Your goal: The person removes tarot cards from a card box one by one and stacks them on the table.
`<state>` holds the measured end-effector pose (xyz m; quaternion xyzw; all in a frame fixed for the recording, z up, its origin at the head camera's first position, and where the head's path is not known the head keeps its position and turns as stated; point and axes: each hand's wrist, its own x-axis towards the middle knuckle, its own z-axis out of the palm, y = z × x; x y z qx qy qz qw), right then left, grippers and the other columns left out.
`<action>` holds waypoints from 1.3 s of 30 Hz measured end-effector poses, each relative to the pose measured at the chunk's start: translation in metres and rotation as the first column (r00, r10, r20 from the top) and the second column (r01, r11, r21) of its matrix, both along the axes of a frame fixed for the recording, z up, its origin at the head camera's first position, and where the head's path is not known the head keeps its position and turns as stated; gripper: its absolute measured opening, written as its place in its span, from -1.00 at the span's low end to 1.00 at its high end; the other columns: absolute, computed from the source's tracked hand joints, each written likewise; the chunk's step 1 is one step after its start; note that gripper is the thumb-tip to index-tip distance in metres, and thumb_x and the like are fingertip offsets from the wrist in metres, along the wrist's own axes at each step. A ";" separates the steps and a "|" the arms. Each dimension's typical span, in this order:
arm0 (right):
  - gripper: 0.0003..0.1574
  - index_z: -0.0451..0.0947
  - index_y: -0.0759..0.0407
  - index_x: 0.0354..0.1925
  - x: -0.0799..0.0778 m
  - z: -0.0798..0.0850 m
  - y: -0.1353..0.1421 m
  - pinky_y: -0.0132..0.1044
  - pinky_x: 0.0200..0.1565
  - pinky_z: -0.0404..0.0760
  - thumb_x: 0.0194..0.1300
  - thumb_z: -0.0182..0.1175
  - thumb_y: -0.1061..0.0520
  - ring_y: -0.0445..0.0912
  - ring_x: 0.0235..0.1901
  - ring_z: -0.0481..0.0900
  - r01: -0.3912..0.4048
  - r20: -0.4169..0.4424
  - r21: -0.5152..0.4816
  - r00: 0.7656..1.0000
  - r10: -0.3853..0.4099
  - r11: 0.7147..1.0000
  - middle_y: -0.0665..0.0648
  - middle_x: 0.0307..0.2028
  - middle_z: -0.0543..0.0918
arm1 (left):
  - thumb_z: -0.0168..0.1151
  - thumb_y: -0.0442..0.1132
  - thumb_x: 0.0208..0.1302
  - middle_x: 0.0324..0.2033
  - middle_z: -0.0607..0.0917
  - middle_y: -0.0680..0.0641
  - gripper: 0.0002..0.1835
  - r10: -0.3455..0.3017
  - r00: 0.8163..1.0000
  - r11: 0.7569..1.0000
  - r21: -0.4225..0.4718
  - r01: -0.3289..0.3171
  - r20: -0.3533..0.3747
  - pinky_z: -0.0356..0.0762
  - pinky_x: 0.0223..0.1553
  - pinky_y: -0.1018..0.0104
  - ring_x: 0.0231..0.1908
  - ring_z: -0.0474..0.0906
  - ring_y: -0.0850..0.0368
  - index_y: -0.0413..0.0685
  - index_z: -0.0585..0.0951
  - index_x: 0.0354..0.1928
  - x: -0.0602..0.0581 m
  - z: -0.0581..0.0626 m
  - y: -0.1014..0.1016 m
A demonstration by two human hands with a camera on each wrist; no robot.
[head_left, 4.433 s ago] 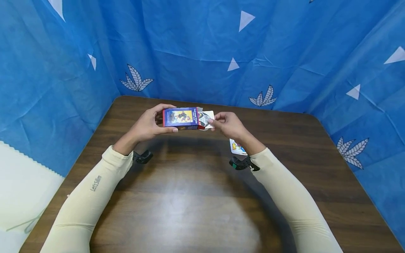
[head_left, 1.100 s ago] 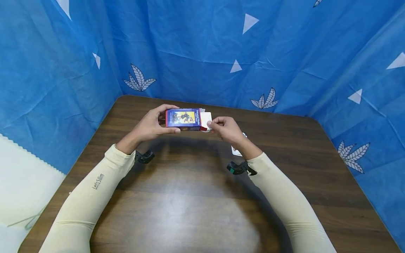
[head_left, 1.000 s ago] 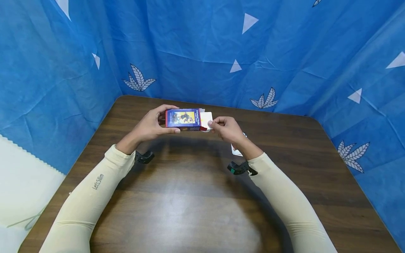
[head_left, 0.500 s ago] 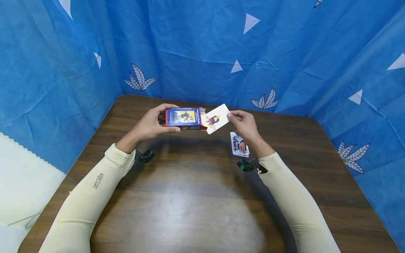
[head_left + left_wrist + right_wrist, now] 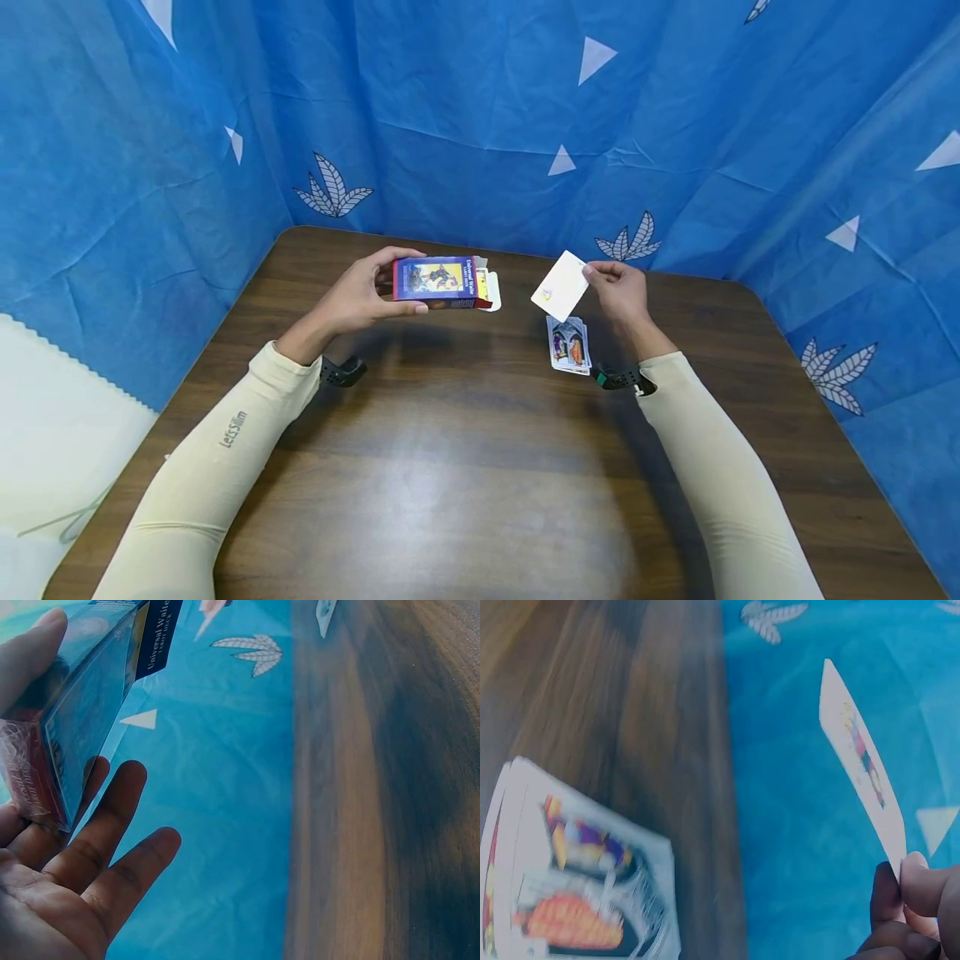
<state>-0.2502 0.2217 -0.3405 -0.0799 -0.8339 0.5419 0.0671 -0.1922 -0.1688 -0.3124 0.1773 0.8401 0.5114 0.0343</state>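
Box and card, held in two hands above a bench. The box (image 5: 433, 279), blue with red ends and lettered "Universal Waite", is grasped by the left hand (image 5: 351, 293), with the thumb laid along its near side and other fingers at its far side. In the left wrist view, two fingers of this hand are seen spread clear of the box. The printed front is turned upward, and the open end, with a white flap (image 5: 493, 292) projecting, is directed toward the right hand (image 5: 624, 293). By the right hand, a single card (image 5: 561, 286) is pinched near one corner between thumb and fingers. The card is held well apart from the box; in the right wrist view it is seen nearly edge-on, with coloured print on one side. A small pile (image 5: 570, 346) of cards is laid face up on the dark wooden bench (image 5: 420, 467), its edges unevenly aligned. In the head view, the lower corner of the held card is seen against the pile's far edge. Both arms are covered by cream sleeves (image 5: 202, 467). The bench is backed by a blue curtain (image 5: 465, 100) printed with white triangles and leaves.
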 end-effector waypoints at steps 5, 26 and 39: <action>-0.54 0.56 0.27 0.12 -0.006 -0.013 0.012 -0.34 -0.21 0.43 0.45 0.13 -0.01 -0.11 -0.16 0.47 -0.026 0.098 0.119 0.995 0.015 0.993 0.23 0.01 0.59 | 0.57 -0.01 -0.01 0.16 0.53 -0.11 -0.18 0.001 1.000 1.000 -0.006 -0.001 -0.004 0.53 0.13 -0.03 0.02 0.55 -0.06 0.10 0.40 0.32 -0.001 0.000 0.000; -0.68 0.63 0.28 -0.04 -0.013 -0.057 0.018 -0.25 -0.20 0.47 0.44 0.13 0.07 0.07 -0.14 0.47 -0.227 0.325 0.416 0.941 0.089 0.881 0.27 -0.07 0.58 | 0.58 -0.02 -0.03 0.16 0.52 -0.09 -0.17 0.004 1.000 1.000 0.002 -0.004 -0.011 0.53 0.13 -0.04 0.01 0.55 -0.05 0.12 0.40 0.31 0.000 -0.001 0.000; -0.65 0.64 0.24 -0.17 -0.002 -0.033 -0.006 -0.27 -0.33 0.40 0.42 0.15 -0.03 -0.04 -0.34 0.46 -0.183 0.047 0.475 0.982 0.182 0.861 0.19 -0.30 0.62 | 0.58 -0.03 -0.02 0.16 0.52 -0.10 -0.17 0.010 1.000 1.000 0.001 -0.010 -0.014 0.53 0.14 -0.05 0.02 0.55 -0.06 0.11 0.40 0.32 0.000 -0.001 0.000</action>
